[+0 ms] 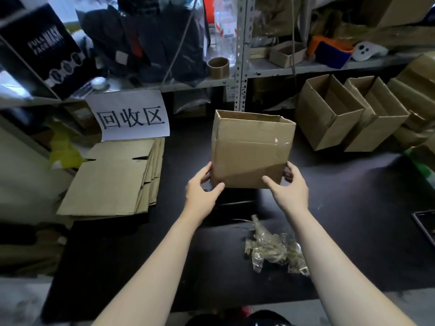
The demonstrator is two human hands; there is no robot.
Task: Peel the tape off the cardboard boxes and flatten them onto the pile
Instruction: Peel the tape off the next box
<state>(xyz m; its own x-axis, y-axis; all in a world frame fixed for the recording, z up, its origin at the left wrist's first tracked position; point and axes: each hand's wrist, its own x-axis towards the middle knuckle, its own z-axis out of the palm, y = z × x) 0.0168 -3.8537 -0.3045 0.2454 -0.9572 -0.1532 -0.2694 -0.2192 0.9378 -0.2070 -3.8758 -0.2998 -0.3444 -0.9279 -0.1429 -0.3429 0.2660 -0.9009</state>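
A brown cardboard box (pixel 251 149) is held above the middle of the black table, its open end facing away from me. My left hand (pixel 202 187) grips its lower left corner, thumb on the near face and fingers round the side. At the lower right corner my right hand (pixel 288 187) grips it the same way. A small shiny scrap of tape shows on the near face, toward the right edge. To the left lies the pile of flattened boxes (pixel 113 180). A crumpled heap of peeled clear tape (pixel 273 250) lies under my right forearm.
Several open boxes (pixel 348 114) stand at the right of the black table (pixel 353 208). A white paper sign (pixel 131 116) hangs behind the pile. Metal shelving (pixel 242 74) behind holds a tape roll (pixel 218 67), a bottle, dark bags and a black mask box.
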